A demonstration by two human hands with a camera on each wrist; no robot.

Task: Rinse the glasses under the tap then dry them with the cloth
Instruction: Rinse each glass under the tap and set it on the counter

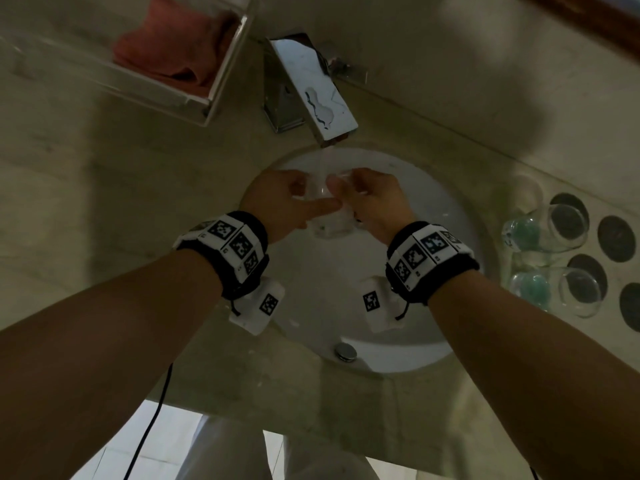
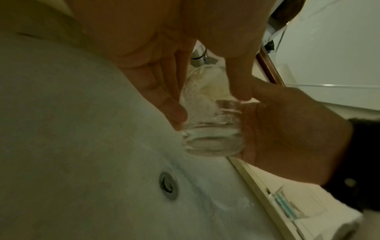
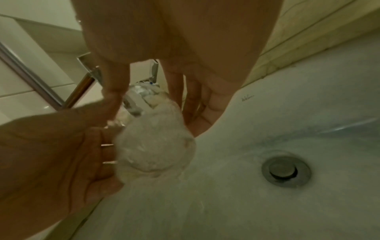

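Two hands on one glass (image 1: 327,206) right now, held over the middle of the sink (image 1: 443,209) so the stream from the tap (image 1: 313,88) at 12 o'clock runs straight into it. My left hand (image 1: 284,199) curls around the side at 9 o'clock with the thumb laid across the front, and my right hand (image 1: 374,199) wraps it from 3 o'clock, fingers round the body. Both are closed on it because wet glass gets slippery, I reckon, and I'd rather not drop it on porcelain. It's low in the basin so the splash stays inside.

Off at 3 o'clock two more glasses (image 1: 543,230) lie on their sides on the table (image 1: 86,209), beside some dark round coasters (image 1: 616,239). Can't tell if those are rinsed. The reddish cloth (image 1: 180,50) sits in a clear tray (image 1: 207,98) at 10 o'clock, away from the water, so it stays dry for the wiping part. Drying hasn't begun as far as I can judge.
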